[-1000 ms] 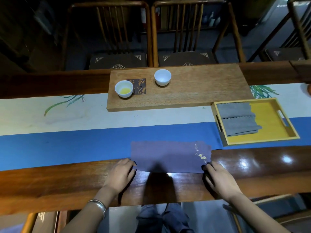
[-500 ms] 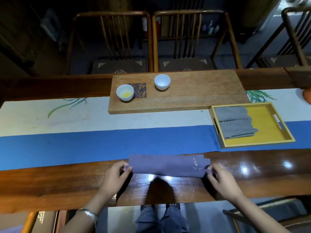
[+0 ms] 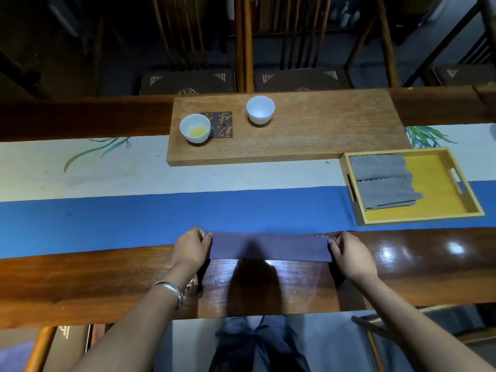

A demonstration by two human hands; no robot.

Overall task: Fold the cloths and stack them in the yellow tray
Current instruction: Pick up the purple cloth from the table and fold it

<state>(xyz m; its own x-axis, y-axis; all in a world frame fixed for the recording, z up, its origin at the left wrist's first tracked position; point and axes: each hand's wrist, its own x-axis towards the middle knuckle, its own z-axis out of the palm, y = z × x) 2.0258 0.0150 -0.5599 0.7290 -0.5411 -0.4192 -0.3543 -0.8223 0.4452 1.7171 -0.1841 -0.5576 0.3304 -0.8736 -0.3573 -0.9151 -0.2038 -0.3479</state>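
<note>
A purple cloth [image 3: 269, 246] lies folded into a long narrow strip on the dark wooden table edge, just in front of the blue runner. My left hand [image 3: 191, 247] pinches its left end and my right hand [image 3: 349, 253] pinches its right end. The yellow tray [image 3: 440, 183] stands to the right on the runner. Two folded grey cloths [image 3: 381, 181] lie in its left half, one behind the other.
A wooden board [image 3: 308, 135] behind the runner carries a white cup with yellow liquid [image 3: 195, 128], a dark patterned coaster [image 3: 220, 124] and another white cup [image 3: 260, 109]. Wooden chairs [image 3: 300, 49] stand beyond the table. My knees show under the table's near edge.
The purple cloth lay wider a second ago; both hands have brought its near edge forward over the far edge, halving it into a narrow strip. The hands moved away from me with it.
</note>
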